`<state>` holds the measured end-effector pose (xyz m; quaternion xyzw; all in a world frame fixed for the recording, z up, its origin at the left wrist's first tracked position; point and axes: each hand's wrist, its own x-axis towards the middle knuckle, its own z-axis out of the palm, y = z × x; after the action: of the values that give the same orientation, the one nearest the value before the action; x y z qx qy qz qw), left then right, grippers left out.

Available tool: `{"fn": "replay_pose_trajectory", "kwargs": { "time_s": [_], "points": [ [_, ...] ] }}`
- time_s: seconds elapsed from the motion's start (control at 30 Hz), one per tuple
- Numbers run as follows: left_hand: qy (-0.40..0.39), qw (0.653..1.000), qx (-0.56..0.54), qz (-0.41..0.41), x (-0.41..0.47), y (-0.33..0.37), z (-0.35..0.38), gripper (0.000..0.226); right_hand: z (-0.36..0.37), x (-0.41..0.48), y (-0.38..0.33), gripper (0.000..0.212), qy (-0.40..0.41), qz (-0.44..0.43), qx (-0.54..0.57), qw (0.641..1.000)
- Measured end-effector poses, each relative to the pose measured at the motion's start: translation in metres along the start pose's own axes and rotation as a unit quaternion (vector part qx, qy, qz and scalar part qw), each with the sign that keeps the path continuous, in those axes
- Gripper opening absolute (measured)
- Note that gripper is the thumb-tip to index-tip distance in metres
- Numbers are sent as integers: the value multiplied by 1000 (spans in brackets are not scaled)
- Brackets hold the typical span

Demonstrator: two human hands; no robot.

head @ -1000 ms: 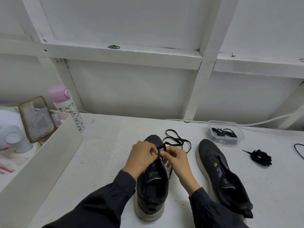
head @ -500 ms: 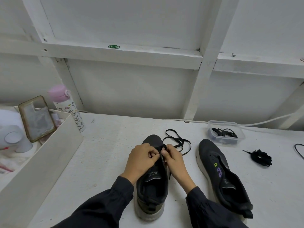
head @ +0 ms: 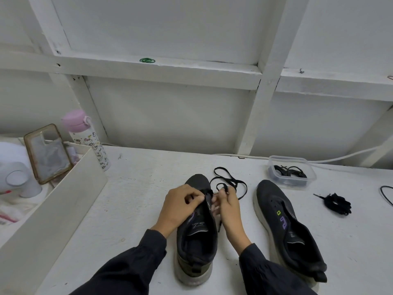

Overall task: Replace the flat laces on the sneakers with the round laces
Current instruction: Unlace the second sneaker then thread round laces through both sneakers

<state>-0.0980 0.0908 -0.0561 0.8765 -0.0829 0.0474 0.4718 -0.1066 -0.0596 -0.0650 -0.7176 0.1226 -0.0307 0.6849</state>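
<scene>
A black sneaker (head: 196,237) stands toe away from me on the white table (head: 138,201). My left hand (head: 180,206) pinches its upper near the front eyelets. My right hand (head: 228,206) pinches a black lace (head: 228,179) at the same spot; the rest of that lace loops on the table past the toe. A second black sneaker (head: 285,224), with no lace in it, lies to the right. A clear plastic tub (head: 292,172) holds black laces, and a bundled black lace (head: 338,203) lies at the far right.
A white open box (head: 63,201) fills the left, with a phone case (head: 47,153) leaning in it and a pink-capped bottle (head: 87,138) behind. A white cable (head: 340,157) runs along the wall. A black cord (head: 386,194) shows at the right edge.
Both hands have slid a little toward the toe of the sneaker, still pinching at the eyelets. The lace loop on the table has shifted slightly.
</scene>
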Motion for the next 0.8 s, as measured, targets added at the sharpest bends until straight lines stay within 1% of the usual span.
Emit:
{"fn": "replay_pose_trajectory", "kwargs": {
  "time_s": [0.03,0.07,0.13,0.17,0.23,0.37,0.43,0.5,0.57,0.67,0.8],
  "points": [
    [17,998,-57,-24,-1,-2,-3,13,-3,-1,0,23,19,18,27,999],
    [34,993,-101,-50,-3,-5,-7,16,-8,-2,1,29,27,30,30,999],
    [49,987,-134,-80,-6,-12,-13,18,-15,-5,2,46,7,66,4,998],
    [43,988,-125,-81,-8,-17,-15,17,-17,-6,2,51,-14,88,-10,996],
    [26,993,-89,-66,-13,-23,-15,16,-18,-11,3,52,-42,102,-13,994],
    [36,998,-45,-33,-14,-23,-14,12,-7,-25,2,31,-33,67,34,997],
    [38,999,-2,-3,-12,-22,-15,8,0,-32,0,26,-40,56,32,997],
    [30,996,71,33,-11,-21,-16,3,4,-36,-1,38,-51,47,17,997],
    [23,990,128,57,-11,-18,-15,8,8,-40,-1,51,-54,39,-17,998],
    [26,987,144,69,-6,-15,-13,8,14,-45,-2,55,-61,21,-47,997],
    [20,983,174,46,6,-15,-9,12,16,-47,-4,54,-71,22,-63,995]
  ]
}}
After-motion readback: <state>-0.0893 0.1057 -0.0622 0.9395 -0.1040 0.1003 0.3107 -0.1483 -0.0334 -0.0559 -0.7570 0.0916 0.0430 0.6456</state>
